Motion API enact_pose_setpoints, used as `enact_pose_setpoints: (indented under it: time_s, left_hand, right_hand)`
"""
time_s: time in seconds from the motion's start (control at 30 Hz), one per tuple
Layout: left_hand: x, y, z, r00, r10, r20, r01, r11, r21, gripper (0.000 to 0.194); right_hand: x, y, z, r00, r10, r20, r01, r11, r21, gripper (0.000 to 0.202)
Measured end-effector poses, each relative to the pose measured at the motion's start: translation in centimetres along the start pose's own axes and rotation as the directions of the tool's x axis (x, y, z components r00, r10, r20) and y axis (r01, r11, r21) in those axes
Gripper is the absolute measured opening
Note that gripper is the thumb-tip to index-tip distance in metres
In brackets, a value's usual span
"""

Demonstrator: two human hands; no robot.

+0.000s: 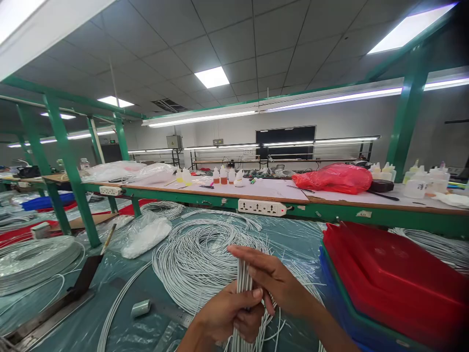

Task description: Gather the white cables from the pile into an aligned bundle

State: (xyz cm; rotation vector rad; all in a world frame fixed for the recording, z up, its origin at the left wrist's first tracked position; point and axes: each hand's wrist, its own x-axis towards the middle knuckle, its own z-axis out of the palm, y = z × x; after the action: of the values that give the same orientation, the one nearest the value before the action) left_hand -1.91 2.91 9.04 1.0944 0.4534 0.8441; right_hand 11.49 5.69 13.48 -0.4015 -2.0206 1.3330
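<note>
My left hand (229,313) is closed around an upright bundle of thin grey cables (243,278), its thumb across the front. My right hand (280,281) is open, fingers stretched out. Its fingers lie over the top of the bundle and along its right side, touching the cable ends. Below my left hand the cables run down out of view. Behind the hands, a large loose coil of the same grey cable (194,264) spreads over the plastic-covered bench (120,274), with loose ends to the right.
Stacked red, green and blue plastic bins (395,283) stand at right. A cutter with a long dark blade arm (86,276) and a wrapped coil (32,264) are at left. A small grey roll (141,308) lies nearer. A power strip (262,207) runs along the shelf edge, with dropper bottles (223,176) above.
</note>
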Motion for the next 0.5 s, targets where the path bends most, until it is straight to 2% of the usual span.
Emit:
enact_pose_setpoints:
  time_s: [0.07,0.17,0.27,0.33,0.4,0.43,0.5]
  left_hand:
    - [0.1,0.0,-0.1,0.998,-0.026,-0.053,0.027,1.000,0.009,0.025]
    - [0.1,0.7,-0.1,0.970,0.010,-0.242,0.005,0.998,0.060,0.037]
    - [0.2,2.3,0.1,0.904,0.125,-0.409,-0.120,0.992,0.037,0.044]
    - [0.4,3.6,0.2,0.874,0.214,-0.437,-0.235,0.972,0.007,0.044]
    - [0.7,4.9,0.4,0.867,0.284,-0.409,-0.320,0.947,-0.021,0.043]
    - [0.7,5.7,0.5,0.867,0.316,-0.386,-0.355,0.934,-0.033,0.043]
    - [0.2,7.4,0.8,0.863,0.367,-0.349,-0.406,0.913,-0.043,0.044]
  right_hand:
    - [0.1,-0.1,-0.1,0.999,0.021,0.036,-0.022,0.999,0.024,0.031]
    - [0.5,0.4,-0.4,0.995,-0.079,-0.057,0.083,0.994,0.067,0.032]
    - [0.5,2.1,0.3,0.972,-0.184,-0.147,0.206,0.967,0.153,0.066]
    - [0.3,4.1,1.9,0.991,-0.124,-0.055,0.133,0.966,0.224,0.086]
    - [-0.2,6.6,4.0,0.996,0.015,0.086,-0.035,0.971,0.237,0.090]
    - [-0.4,7.9,4.9,0.988,0.100,0.118,-0.125,0.965,0.231,0.081]
    - [-0.8,10.4,5.6,0.976,0.203,0.077,-0.210,0.974,0.086,0.059]
